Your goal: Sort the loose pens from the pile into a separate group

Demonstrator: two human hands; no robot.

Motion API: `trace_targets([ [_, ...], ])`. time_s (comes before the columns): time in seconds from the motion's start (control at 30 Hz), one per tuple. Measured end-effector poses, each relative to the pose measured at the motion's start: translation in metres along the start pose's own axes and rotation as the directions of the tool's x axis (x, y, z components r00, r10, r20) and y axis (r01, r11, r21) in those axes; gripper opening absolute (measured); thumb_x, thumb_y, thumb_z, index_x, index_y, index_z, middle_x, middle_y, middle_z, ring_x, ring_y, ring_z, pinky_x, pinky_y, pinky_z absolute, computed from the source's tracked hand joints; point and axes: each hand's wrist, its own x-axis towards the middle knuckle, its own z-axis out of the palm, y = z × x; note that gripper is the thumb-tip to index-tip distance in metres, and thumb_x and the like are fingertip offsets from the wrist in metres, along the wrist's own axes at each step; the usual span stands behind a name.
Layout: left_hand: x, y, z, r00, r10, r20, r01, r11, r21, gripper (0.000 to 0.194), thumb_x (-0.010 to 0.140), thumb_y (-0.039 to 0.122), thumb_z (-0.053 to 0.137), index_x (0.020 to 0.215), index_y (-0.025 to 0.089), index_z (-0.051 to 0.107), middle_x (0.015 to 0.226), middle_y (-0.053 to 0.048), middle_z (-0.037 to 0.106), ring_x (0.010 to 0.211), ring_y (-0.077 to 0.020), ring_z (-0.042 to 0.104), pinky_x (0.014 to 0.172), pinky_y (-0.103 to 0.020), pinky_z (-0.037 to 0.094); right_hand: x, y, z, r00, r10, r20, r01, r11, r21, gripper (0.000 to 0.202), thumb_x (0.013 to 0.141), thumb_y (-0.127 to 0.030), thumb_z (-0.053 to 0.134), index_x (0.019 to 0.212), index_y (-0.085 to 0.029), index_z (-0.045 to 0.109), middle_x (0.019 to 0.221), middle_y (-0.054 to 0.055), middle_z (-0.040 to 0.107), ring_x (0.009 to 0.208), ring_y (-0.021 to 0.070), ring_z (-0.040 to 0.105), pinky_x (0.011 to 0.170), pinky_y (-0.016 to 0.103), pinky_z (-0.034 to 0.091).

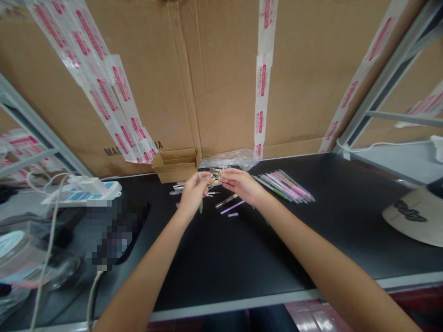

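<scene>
My left hand (196,190) and my right hand (241,183) are close together over the back middle of the black table. Their fingers close on a small bundle of thin parts (216,175) between them, with metallic tips; the exact items are too small to tell. Beneath and beside the hands lie loose pen pieces, among them a purple stick (232,207) and a short purple piece (233,215). Right of my right hand, a row of pens (285,185) in pink, green and grey lies side by side.
An open small cardboard box (176,171) and crumpled clear plastic (231,159) stand against the cardboard wall. A power strip (86,191), cables and a plastic jar (24,258) are at left. A cap (415,214) lies at right.
</scene>
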Motion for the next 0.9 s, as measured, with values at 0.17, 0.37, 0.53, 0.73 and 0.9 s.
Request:
trace_targets([
  [0.17, 0.0, -0.005, 0.005, 0.995, -0.084, 0.047, 0.095, 0.942, -0.321, 0.018, 0.078, 0.03, 0.049, 0.088, 0.015, 0.05, 0.07, -0.003, 0.063, 0.044, -0.0069, 0.043, 0.046, -0.02, 0.029, 0.001, -0.002, -0.007, 0.997, -0.041, 0.062, 0.041, 0.999, 0.01, 0.023, 0.057, -0.03, 0.077, 0.07, -0.018, 0.062, 0.075, -0.001, 0.065, 0.079, 0.0141, 0.061, 0.08, 0.031, 0.044],
  [0.37, -0.005, -0.003, 0.007, 0.996, 0.035, 0.085, -0.016, 0.977, -0.214, 0.014, 0.081, 0.029, 0.053, 0.078, 0.016, 0.049, 0.071, 0.0, 0.058, 0.05, -0.0058, 0.046, 0.05, -0.019, 0.035, -0.001, -0.01, -0.012, 0.968, -0.132, 0.211, 0.156, 0.982, -0.101, 0.022, 0.07, -0.035, 0.07, 0.085, -0.02, 0.066, 0.077, -0.001, 0.063, 0.074, 0.0114, 0.059, 0.07, 0.026, 0.045],
  [0.53, -0.01, 0.001, 0.013, 0.963, 0.028, 0.267, -0.027, 1.0, -0.01, 0.022, 0.078, 0.033, 0.06, 0.088, 0.013, 0.059, 0.071, 0.0, 0.055, 0.05, -0.0063, 0.049, 0.048, -0.019, 0.039, 0.001, -0.014, -0.017, 0.927, -0.256, 0.274, 0.312, 0.932, -0.185, 0.021, 0.075, -0.035, 0.066, 0.086, -0.018, 0.068, 0.073, 0.0, 0.062, 0.066, 0.0099, 0.053, 0.061, 0.023, 0.04],
  [0.73, -0.013, 0.003, 0.015, 0.953, -0.008, 0.303, 0.009, 1.0, -0.001, 0.032, 0.081, 0.041, 0.054, 0.097, 0.013, 0.057, 0.07, 0.001, 0.055, 0.042, -0.0043, 0.045, 0.039, -0.018, 0.033, 0.003, -0.016, -0.023, 0.897, -0.318, 0.307, 0.403, 0.873, -0.273, 0.019, 0.077, -0.034, 0.064, 0.085, -0.017, 0.068, 0.076, 0.001, 0.063, 0.062, 0.0094, 0.05, 0.059, 0.024, 0.039],
  [0.9, -0.013, 0.002, 0.015, 0.951, -0.028, 0.307, 0.042, 0.998, -0.037, 0.034, 0.081, 0.045, 0.054, 0.094, 0.013, 0.053, 0.071, -0.001, 0.06, 0.038, -0.0028, 0.041, 0.036, -0.016, 0.025, 0.002, -0.021, -0.024, 0.869, -0.352, 0.347, 0.476, 0.785, -0.397, 0.015, 0.079, -0.028, 0.06, 0.084, -0.017, 0.068, 0.081, 0.003, 0.066, 0.066, 0.0114, 0.055, 0.062, 0.025, 0.042],
])
